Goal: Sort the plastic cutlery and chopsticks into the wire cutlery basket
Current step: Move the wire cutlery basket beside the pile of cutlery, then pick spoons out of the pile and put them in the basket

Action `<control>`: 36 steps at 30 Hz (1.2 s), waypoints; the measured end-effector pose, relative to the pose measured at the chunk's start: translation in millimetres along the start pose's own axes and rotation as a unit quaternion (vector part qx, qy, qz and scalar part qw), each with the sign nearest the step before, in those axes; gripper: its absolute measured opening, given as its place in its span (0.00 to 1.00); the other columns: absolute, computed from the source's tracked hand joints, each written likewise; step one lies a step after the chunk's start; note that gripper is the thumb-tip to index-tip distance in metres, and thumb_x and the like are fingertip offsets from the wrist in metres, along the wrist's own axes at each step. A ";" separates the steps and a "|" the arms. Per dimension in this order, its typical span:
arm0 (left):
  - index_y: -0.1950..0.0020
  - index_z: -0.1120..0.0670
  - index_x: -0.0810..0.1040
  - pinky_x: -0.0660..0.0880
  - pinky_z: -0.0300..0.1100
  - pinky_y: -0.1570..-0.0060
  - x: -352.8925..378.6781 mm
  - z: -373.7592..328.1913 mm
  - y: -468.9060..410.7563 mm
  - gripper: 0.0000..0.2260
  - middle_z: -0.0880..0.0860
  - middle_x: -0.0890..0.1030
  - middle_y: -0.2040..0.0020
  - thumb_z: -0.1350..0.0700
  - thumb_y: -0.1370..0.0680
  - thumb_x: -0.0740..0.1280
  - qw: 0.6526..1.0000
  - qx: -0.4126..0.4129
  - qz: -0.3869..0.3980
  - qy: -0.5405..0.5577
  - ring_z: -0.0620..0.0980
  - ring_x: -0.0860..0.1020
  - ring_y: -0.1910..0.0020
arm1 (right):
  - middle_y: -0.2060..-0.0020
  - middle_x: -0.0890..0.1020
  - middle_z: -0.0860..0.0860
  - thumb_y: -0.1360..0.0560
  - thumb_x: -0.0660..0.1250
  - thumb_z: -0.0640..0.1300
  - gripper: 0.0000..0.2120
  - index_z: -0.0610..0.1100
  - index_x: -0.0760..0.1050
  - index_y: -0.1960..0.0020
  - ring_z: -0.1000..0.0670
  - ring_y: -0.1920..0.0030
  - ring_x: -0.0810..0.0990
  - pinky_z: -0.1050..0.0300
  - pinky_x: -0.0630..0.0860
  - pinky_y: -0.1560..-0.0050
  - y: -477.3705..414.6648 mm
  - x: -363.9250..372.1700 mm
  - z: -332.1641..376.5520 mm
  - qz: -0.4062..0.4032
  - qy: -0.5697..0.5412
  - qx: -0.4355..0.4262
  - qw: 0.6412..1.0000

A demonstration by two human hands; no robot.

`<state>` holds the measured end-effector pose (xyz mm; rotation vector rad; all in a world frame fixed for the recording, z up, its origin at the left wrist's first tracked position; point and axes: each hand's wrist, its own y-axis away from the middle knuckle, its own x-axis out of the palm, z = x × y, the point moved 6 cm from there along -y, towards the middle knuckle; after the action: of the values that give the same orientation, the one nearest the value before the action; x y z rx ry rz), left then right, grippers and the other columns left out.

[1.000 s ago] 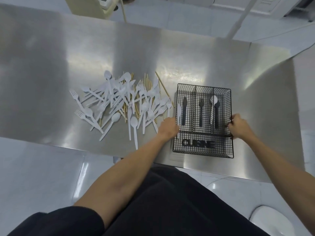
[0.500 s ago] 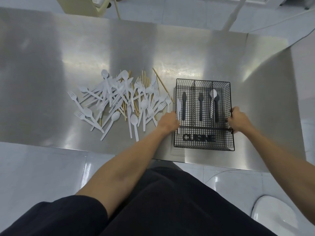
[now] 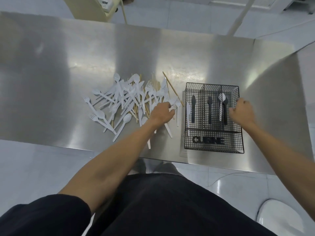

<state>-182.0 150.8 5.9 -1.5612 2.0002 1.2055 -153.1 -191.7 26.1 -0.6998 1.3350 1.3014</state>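
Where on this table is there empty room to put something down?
The far side of the table is bare, behind the pile and basket. So are the wide left end beside the pile and a strip right of the basket. The middle is crowded: the left hand fills the thin gap between pile and basket.

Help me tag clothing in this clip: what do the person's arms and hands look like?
The left hand and right hand are bare: no gloves, rings or watch visible. Forearms are uncovered. A black sleeve covers the left upper arm; no sleeve shows on the right.
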 end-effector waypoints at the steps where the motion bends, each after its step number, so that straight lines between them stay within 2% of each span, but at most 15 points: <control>1: 0.36 0.58 0.77 0.78 0.51 0.44 -10.4 8.3 0.5 0.18 0.58 0.82 0.43 0.48 0.20 0.64 1.000 -0.001 -0.008 0.011 0.58 0.80 0.46 | 0.36 0.73 0.33 0.20 0.64 0.43 0.22 0.34 0.66 0.30 0.33 0.36 0.72 0.36 0.72 0.36 0.8 -2.3 16.5 -0.007 -0.003 -0.019 1.000; 4: 0.40 0.56 0.79 0.79 0.53 0.47 -40.4 36.4 4.8 0.17 0.55 0.83 0.48 0.47 0.21 0.64 0.999 -0.003 -0.031 0.031 0.54 0.82 0.53 | 0.34 0.74 0.37 0.20 0.65 0.43 0.22 0.36 0.69 0.30 0.38 0.32 0.72 0.40 0.71 0.34 6.5 -2.0 72.4 -0.016 -0.037 -0.068 0.997; 7: 0.43 0.55 0.80 0.80 0.51 0.48 -71.0 69.2 12.0 0.15 0.53 0.83 0.51 0.47 0.22 0.65 0.998 -0.013 -0.051 0.042 0.52 0.82 0.55 | 0.35 0.76 0.40 0.21 0.65 0.46 0.21 0.37 0.71 0.31 0.41 0.34 0.74 0.43 0.74 0.34 14.8 8.5 126.9 -0.010 -0.056 -0.103 0.993; 11: 0.41 0.55 0.79 0.80 0.50 0.49 -108.6 122.3 27.7 0.16 0.53 0.84 0.50 0.46 0.23 0.65 0.995 -0.039 -0.061 0.067 0.53 0.83 0.56 | 0.41 0.79 0.40 0.20 0.65 0.46 0.19 0.37 0.73 0.34 0.39 0.40 0.77 0.47 0.75 0.42 38.0 30.9 199.8 0.011 -0.078 -0.151 0.985; 14: 0.40 0.55 0.79 0.78 0.48 0.50 -126.6 157.5 41.9 0.15 0.51 0.83 0.52 0.48 0.23 0.66 0.994 -0.057 -0.072 0.063 0.52 0.82 0.55 | 0.44 0.80 0.42 0.20 0.66 0.48 0.18 0.39 0.73 0.34 0.42 0.45 0.79 0.51 0.76 0.47 59.2 56.5 240.3 0.045 -0.098 -0.153 0.982; 18: 0.43 0.53 0.79 0.74 0.43 0.56 -131.7 194.4 59.6 0.13 0.48 0.82 0.54 0.48 0.23 0.67 0.993 -0.080 -0.071 0.050 0.49 0.80 0.54 | 0.44 0.82 0.44 0.20 0.65 0.50 0.18 0.41 0.73 0.34 0.43 0.47 0.81 0.51 0.77 0.48 88.2 94.1 276.0 0.082 -0.109 -0.137 0.981; 23: 0.46 0.54 0.78 0.76 0.44 0.57 -114.4 213.2 71.6 0.10 0.51 0.82 0.55 0.52 0.24 0.68 0.997 -0.071 -0.019 0.027 0.50 0.80 0.57 | 0.55 0.83 0.46 0.20 0.67 0.48 0.14 0.42 0.75 0.39 0.45 0.56 0.82 0.45 0.81 0.52 127.8 133.1 295.7 0.102 -0.126 -0.104 0.981; 26: 0.46 0.55 0.78 0.78 0.48 0.54 -94.4 213.2 72.8 0.10 0.52 0.82 0.54 0.52 0.25 0.68 0.999 -0.038 0.018 0.001 0.53 0.80 0.55 | 0.57 0.83 0.47 0.22 0.69 0.48 0.13 0.43 0.75 0.41 0.45 0.57 0.81 0.48 0.81 0.53 148.7 151.4 292.3 0.102 -0.122 -0.074 0.984; 28: 0.45 0.55 0.77 0.76 0.48 0.55 -83.5 210.4 73.0 0.11 0.53 0.81 0.54 0.53 0.26 0.68 0.999 -0.018 0.024 -0.023 0.54 0.79 0.54 | 0.57 0.83 0.47 0.22 0.69 0.49 0.12 0.43 0.75 0.43 0.45 0.57 0.81 0.49 0.81 0.54 160.1 160.4 287.6 0.094 -0.106 -0.062 0.988; 33: 0.45 0.56 0.75 0.78 0.50 0.54 -72.6 206.0 71.7 0.11 0.55 0.80 0.53 0.50 0.23 0.67 0.997 -0.019 -0.003 -0.072 0.57 0.78 0.54 | 0.59 0.79 0.47 0.21 0.67 0.49 0.10 0.43 0.72 0.49 0.44 0.59 0.78 0.54 0.70 0.63 173.6 174.8 277.9 0.070 -0.060 -0.055 0.994; 36: 0.46 0.57 0.75 0.78 0.52 0.53 -69.4 208.0 70.4 0.12 0.56 0.80 0.51 0.50 0.22 0.66 0.995 -0.024 -0.011 -0.095 0.58 0.79 0.53 | 0.59 0.78 0.46 0.23 0.67 0.47 0.08 0.43 0.71 0.50 0.43 0.59 0.77 0.53 0.69 0.64 174.4 180.8 272.6 0.078 -0.048 -0.040 0.995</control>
<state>-270.3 358.8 -38.8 -1.4284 1.8410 1.3485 -278.7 151.0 -38.7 -0.5901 1.2851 1.5022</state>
